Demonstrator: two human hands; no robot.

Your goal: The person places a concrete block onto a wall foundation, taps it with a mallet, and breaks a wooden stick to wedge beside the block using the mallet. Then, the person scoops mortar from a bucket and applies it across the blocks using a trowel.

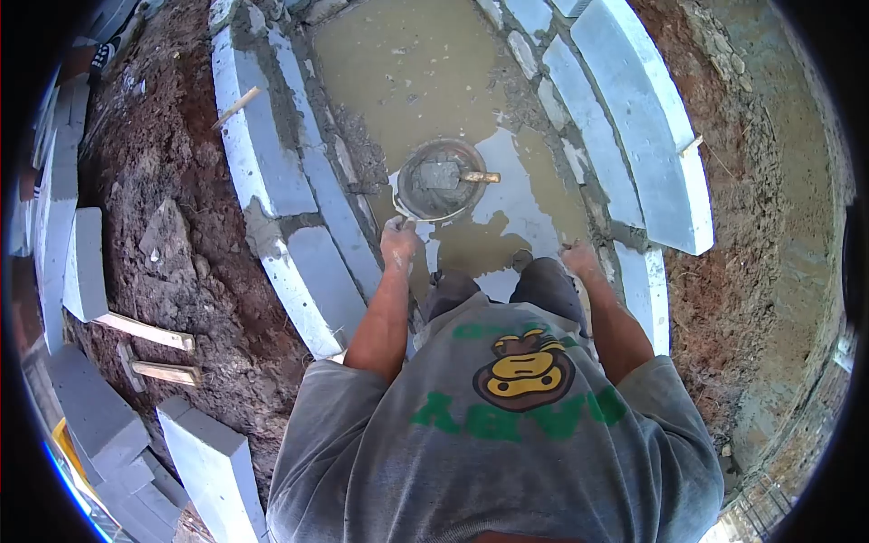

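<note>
A round dark bucket (pixel 415 204) sits in the muddy water in front of me, with a thin pale handle along its near rim. Inside lies a trowel with a grey, mortar-smeared blade (pixel 441 176); its wooden handle (pixel 482 177) sticks out over the right rim. My left hand (pixel 399 241) is closed at the bucket's near-left edge, on the handle. Beyond my right knee, my right hand (pixel 580 259) hangs with curled fingers beside the right-hand block wall, apart from the bucket. Nothing shows in it.
Low walls of pale blocks run along the left (pixel 262 145) and right (pixel 625 90). Muddy water (pixel 407 63) covers the trench floor between them. Loose blocks (pixel 213 452) and wooden-handled tools (pixel 163 371) lie on the soil at left. Wooden pieces stick out at both walls.
</note>
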